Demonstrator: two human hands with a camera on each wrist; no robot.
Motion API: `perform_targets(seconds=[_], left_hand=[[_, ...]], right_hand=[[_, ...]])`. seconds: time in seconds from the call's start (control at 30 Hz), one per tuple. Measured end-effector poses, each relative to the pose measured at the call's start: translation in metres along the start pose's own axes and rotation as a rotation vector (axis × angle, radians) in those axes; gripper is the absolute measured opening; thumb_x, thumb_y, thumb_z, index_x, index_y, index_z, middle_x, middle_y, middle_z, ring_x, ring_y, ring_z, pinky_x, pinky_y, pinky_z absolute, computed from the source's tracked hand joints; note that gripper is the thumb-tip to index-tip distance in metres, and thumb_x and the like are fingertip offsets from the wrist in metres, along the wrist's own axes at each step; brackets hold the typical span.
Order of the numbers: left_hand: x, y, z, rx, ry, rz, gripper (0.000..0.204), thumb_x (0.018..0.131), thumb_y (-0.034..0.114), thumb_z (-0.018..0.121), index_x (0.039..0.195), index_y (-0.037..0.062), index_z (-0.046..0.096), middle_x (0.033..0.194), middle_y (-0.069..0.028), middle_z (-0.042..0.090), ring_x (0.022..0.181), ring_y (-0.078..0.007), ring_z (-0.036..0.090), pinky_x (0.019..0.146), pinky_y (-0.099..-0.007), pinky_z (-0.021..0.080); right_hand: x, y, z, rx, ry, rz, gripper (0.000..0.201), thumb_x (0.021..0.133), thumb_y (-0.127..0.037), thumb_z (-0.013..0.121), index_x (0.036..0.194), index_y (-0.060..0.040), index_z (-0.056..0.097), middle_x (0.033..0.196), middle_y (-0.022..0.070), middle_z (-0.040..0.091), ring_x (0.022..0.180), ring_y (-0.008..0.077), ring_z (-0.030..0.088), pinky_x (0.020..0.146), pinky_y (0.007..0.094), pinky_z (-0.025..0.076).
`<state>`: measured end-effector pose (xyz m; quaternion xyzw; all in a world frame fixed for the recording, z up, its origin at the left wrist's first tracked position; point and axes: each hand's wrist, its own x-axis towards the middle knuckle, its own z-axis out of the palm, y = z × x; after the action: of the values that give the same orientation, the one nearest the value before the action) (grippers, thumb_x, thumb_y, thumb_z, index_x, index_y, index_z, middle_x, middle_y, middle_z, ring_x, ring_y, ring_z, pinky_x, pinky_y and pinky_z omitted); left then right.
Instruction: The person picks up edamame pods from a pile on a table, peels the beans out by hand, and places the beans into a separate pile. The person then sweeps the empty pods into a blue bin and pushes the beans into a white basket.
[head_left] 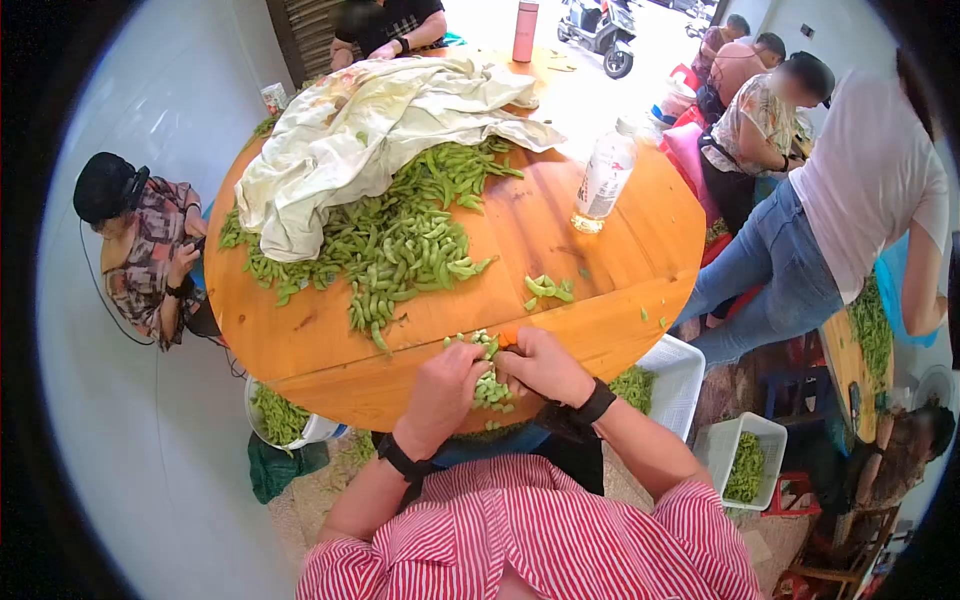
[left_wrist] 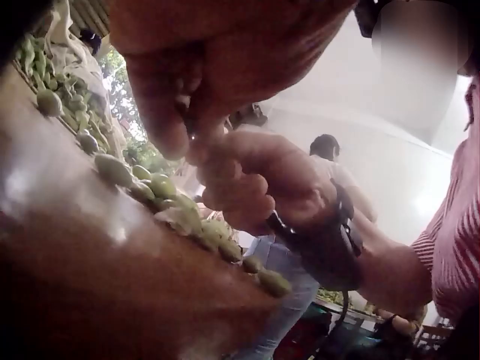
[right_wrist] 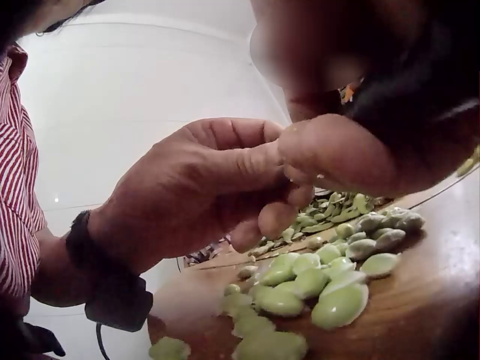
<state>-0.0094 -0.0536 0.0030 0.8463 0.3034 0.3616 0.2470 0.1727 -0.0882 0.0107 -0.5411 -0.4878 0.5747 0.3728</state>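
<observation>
In the head view, the left hand (head_left: pixel 445 385) and right hand (head_left: pixel 548 368) meet over shelled green beans (head_left: pixel 492 390) near the table's front edge. Fingertips of both hands touch in the wrist views, the left hand (right_wrist: pixel 187 184) with curled fingers, the right hand (left_wrist: pixel 255 176) likewise; whatever lies between them is hidden. Something orange (head_left: pixel 508 337) shows at the right hand's fingers. Beans (right_wrist: pixel 300 289) lie loose on the wood just beneath the hands. Beyond them spreads a heap of green pods (head_left: pixel 405 250), partly under a pale cloth (head_left: pixel 340 140).
A bottle (head_left: pixel 603 180) stands right of the heap, a pink flask (head_left: pixel 523 30) at the far edge. Several pods (head_left: pixel 548 289) lie apart on the round table (head_left: pixel 620 290). Below the edge are a bucket (head_left: pixel 318 430) and white crates (head_left: pixel 680 385). Other people sit or stand around.
</observation>
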Motion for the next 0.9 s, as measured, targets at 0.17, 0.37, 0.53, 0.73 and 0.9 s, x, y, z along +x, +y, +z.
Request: perform_targets(seconds=[0.17, 0.37, 0.53, 0.73, 0.9], left_hand=[[0.001, -0.003, 0.005, -0.34, 0.034, -0.271, 0.01, 0.09, 0.007, 0.06, 0.096, -0.0016, 0.06, 0.075, -0.0099, 0.063, 0.063, -0.0193, 0.061, 0.057, -0.0296, 0.048], [0.021, -0.013, 0.003, -0.978, -0.087, -0.718, 0.015, 0.096, 0.013, 0.055, 0.091, 0.0015, 0.061, 0.07, -0.0022, 0.061, 0.054, -0.0084, 0.055, 0.049, -0.0207, 0.044], [0.038, -0.028, 0.012, -1.123, -0.17, -0.739, 0.019, 0.097, 0.019, 0.051, 0.088, 0.0038, 0.058, 0.07, -0.0023, 0.059, 0.054, -0.0092, 0.054, 0.048, -0.0224, 0.042], [0.054, -0.029, 0.019, -0.878, -0.193, -0.601, 0.019, 0.097, 0.019, 0.048, 0.087, 0.0045, 0.055, 0.066, 0.0, 0.051, 0.052, -0.0091, 0.048, 0.048, -0.0243, 0.039], [0.052, -0.035, 0.016, -0.646, -0.154, -0.611, 0.022, 0.096, 0.019, 0.049, 0.083, 0.0027, 0.052, 0.064, 0.0005, 0.048, 0.053, -0.0082, 0.045, 0.048, -0.0254, 0.036]], right_hand=[[0.002, -0.004, -0.002, -0.013, 0.018, -0.074, 0.012, 0.09, -0.012, 0.053, 0.091, -0.0025, 0.06, 0.067, -0.0002, 0.06, 0.054, 0.0068, 0.057, 0.049, 0.0221, 0.048], [0.007, -0.003, -0.005, 0.106, 0.047, -0.016, 0.007, 0.089, -0.011, 0.056, 0.088, -0.0065, 0.061, 0.067, -0.0025, 0.059, 0.054, 0.0053, 0.056, 0.049, 0.02, 0.045], [0.019, -0.008, -0.015, 0.139, 0.052, 0.007, 0.009, 0.088, -0.013, 0.056, 0.086, -0.0058, 0.062, 0.064, -0.0011, 0.058, 0.051, 0.0071, 0.055, 0.047, 0.021, 0.044], [0.035, -0.012, -0.022, -0.252, 0.189, -0.067, 0.018, 0.085, -0.016, 0.056, 0.08, 0.0002, 0.06, 0.058, 0.0045, 0.057, 0.046, 0.0122, 0.055, 0.041, 0.0266, 0.044], [0.037, -0.019, -0.01, -0.332, 0.215, -0.04, 0.02, 0.082, -0.015, 0.053, 0.071, 0.0012, 0.058, 0.054, 0.0076, 0.057, 0.043, 0.0143, 0.054, 0.04, 0.0291, 0.043]])
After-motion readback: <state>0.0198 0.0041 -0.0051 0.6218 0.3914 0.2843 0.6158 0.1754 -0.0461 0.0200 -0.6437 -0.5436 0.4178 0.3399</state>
